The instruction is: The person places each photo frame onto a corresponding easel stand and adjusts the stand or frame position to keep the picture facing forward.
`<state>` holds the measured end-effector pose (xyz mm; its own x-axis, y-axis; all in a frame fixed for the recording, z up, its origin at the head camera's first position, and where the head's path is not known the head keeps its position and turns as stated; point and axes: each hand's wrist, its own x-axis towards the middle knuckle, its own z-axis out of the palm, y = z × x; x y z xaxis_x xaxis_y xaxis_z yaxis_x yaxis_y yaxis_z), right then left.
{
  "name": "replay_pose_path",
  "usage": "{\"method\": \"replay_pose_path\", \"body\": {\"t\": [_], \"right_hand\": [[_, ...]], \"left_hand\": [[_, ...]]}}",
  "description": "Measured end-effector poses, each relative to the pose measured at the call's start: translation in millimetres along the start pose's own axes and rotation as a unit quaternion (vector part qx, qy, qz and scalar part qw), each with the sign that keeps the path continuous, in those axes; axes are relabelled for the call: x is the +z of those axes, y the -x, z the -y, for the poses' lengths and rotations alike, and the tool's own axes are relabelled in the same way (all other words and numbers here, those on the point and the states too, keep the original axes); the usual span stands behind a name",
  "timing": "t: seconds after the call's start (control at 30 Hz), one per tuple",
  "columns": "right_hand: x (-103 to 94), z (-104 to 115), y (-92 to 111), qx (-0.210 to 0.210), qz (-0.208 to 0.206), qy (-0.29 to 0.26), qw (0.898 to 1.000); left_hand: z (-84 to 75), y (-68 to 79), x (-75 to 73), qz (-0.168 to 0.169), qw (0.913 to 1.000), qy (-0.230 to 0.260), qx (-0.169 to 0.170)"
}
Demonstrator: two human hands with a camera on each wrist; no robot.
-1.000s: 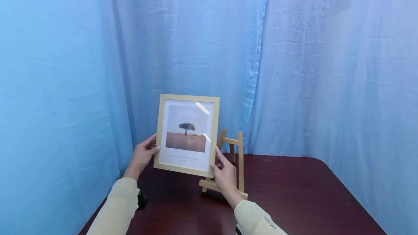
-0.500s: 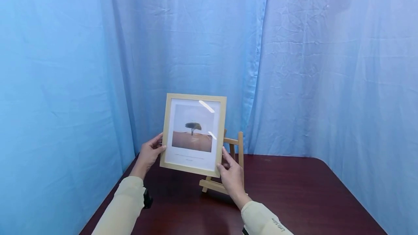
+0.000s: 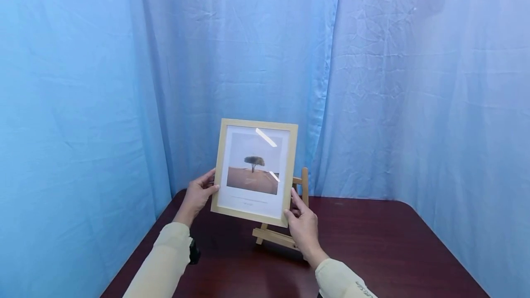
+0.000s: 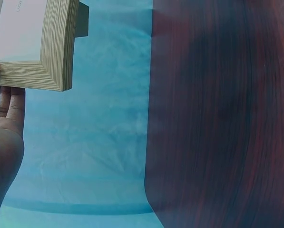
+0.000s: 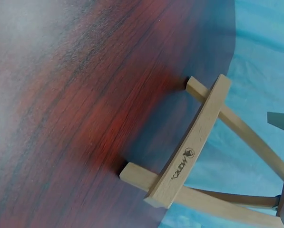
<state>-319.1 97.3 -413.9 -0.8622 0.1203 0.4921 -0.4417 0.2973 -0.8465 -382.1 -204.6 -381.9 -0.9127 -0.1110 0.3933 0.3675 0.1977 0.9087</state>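
Note:
A picture frame [image 3: 254,173] with a pale wooden border and a print of a lone tree is held up above the table, slightly tilted. My left hand [image 3: 199,195] pinches its left edge, thumb in front and fingers behind. On the lower right edge, my right hand [image 3: 303,226] grips it the same way. Behind the frame stands a small wooden easel [image 3: 305,185], largely hidden by it in the head view. The right wrist view shows the easel's ledge [image 5: 191,142] and front legs. In the left wrist view a corner of the frame [image 4: 51,47] is near the fingers.
The dark red-brown table [image 3: 372,243] carries the easel near its middle. Light blue curtains [image 3: 248,49] hang close round its back and sides. The table's right edge slants toward the front right corner.
Both hands have carried the picture frame to the right, so it now covers most of the easel's upper part. The easel has stayed in place.

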Motion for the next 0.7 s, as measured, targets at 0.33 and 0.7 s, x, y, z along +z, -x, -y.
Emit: {"method": "replay_pose_path", "body": {"t": [0.33,0.7], "right_hand": [[-11.2,-5,1,-0.014,-0.017,0.023,1.0],[-19.8,-10,2,-0.001,-0.036,0.019,0.999]], "left_hand": [[-0.2,0.3,13.1,0.014,0.9997,0.02,0.01],[3.1,-3.9,26.3,0.024,0.9991,0.029,0.019]]}}
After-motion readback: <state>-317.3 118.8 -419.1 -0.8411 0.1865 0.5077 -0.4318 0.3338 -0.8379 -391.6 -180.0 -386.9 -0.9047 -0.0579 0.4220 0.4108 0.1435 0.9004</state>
